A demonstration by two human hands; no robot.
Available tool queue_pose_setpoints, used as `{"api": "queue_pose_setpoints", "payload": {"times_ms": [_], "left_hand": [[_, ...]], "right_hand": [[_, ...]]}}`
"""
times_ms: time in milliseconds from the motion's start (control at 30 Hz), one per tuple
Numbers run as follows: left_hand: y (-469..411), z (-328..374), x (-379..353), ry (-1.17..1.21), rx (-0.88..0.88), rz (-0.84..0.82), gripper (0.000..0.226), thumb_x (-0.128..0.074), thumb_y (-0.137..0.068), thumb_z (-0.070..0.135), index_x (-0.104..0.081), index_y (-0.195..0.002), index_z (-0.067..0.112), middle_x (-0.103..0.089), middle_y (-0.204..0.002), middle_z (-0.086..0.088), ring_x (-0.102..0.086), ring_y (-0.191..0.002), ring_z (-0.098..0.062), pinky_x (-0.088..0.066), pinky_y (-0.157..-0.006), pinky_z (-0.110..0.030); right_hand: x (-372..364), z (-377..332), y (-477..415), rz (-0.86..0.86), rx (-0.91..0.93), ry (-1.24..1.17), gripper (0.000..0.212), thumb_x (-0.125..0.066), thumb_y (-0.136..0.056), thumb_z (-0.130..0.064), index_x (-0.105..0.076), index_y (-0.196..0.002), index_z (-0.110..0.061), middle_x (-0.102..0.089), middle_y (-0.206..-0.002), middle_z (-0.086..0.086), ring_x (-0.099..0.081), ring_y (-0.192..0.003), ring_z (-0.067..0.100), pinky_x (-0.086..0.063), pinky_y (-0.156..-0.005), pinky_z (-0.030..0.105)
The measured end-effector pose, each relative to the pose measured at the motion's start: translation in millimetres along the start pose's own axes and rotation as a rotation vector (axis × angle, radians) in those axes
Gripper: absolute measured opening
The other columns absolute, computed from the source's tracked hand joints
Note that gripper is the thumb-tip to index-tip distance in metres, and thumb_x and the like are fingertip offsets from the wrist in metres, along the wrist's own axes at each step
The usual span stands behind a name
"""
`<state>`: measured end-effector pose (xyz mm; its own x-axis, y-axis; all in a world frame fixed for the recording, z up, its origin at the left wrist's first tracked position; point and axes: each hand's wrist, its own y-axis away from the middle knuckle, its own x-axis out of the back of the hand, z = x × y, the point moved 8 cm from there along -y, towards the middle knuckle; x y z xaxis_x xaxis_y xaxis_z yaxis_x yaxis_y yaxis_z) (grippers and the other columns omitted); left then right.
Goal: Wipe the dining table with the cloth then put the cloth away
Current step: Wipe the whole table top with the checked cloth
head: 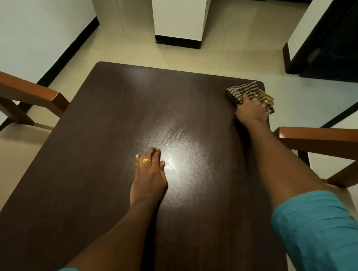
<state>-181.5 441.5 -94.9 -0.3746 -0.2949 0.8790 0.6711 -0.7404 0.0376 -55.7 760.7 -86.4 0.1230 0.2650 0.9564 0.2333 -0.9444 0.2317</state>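
A person in teal fabric sleeves (pixel 325 241) leans over a dark brown rectangular wooden table (pixel 83 169). At the centre of the frame the left hand (pixel 149 176), wearing a gold ring (pixel 146 160), lies flat on the tabletop with straight fingers close together and holds nothing, just beside a bright patch of reflected light. Toward the upper right, at the table's far right corner, the right hand (pixel 251 111) presses down on a folded brown-and-cream checked cloth (pixel 243 91), fingers spread over it. Reddish-brown wooden chairs (pixel 24 92) flank the table at left and right. Beyond lie a cream tiled floor (pixel 236 53), a white pillar with black skirting (pixel 179 10) and a dark door (pixel 346 42).
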Motion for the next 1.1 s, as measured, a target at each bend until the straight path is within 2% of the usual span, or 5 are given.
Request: {"api": "queue_pose_setpoints", "payload": {"times_ms": [233,500,733,967,1100], "left_hand": [[1.6,2.1,2.8,0.008,-0.003,0.004,0.045,-0.03,-0.099,0.019,-0.032,-0.142,0.006,-0.033,-0.148,-0.008,-0.021,-0.141,-0.028,-0.004,-0.12,-0.036],[3.7,-1.7,-0.1,-0.009,0.025,-0.028,0.046,-0.026,-0.1,0.021,-0.029,-0.144,0.009,-0.029,-0.15,-0.006,-0.018,-0.143,-0.032,-0.009,-0.117,-0.036],[5.9,2.4,7.4,-0.009,0.011,-0.014,0.044,-0.028,-0.1,0.018,-0.031,-0.142,0.005,-0.033,-0.148,-0.009,-0.023,-0.141,-0.029,-0.006,-0.12,-0.036],[3.7,0.9,3.9,-0.005,0.004,-0.003,0.044,-0.028,-0.1,0.019,-0.03,-0.142,0.006,-0.032,-0.148,-0.008,-0.022,-0.141,-0.027,-0.008,-0.121,-0.035],[3.3,1.0,6.1,0.005,0.004,0.014,0.044,-0.028,-0.1,0.018,-0.031,-0.142,0.005,-0.032,-0.148,-0.008,-0.022,-0.141,-0.024,-0.007,-0.121,-0.034]], "right_hand": [[-10.9,6.8,69.8,0.003,-0.055,0.069,0.049,-0.028,-0.1,-0.021,-0.024,-0.148,-0.013,-0.024,-0.151,0.027,-0.017,-0.138,0.053,-0.019,-0.107,0.066],[-34.6,12.4,175.1,-0.029,-0.182,0.026,0.048,-0.028,-0.1,-0.02,-0.026,-0.145,-0.006,-0.026,-0.145,0.037,-0.02,-0.133,0.059,-0.027,-0.1,0.069],[-34.5,4.1,142.1,-0.019,-0.14,-0.008,0.046,-0.025,-0.099,-0.017,-0.028,-0.144,-0.006,-0.025,-0.148,0.035,-0.016,-0.136,0.057,-0.02,-0.104,0.069],[-4.6,-7.6,62.0,0.058,0.077,0.087,0.039,-0.032,-0.096,-0.021,-0.044,-0.132,-0.012,-0.049,-0.132,0.028,-0.043,-0.123,0.049,-0.032,-0.104,0.058],[2.3,-4.7,10.1,0.02,0.173,0.082,0.044,-0.038,-0.097,-0.03,-0.04,-0.137,-0.015,-0.042,-0.14,0.025,-0.037,-0.128,0.048,-0.032,-0.106,0.058]]}}
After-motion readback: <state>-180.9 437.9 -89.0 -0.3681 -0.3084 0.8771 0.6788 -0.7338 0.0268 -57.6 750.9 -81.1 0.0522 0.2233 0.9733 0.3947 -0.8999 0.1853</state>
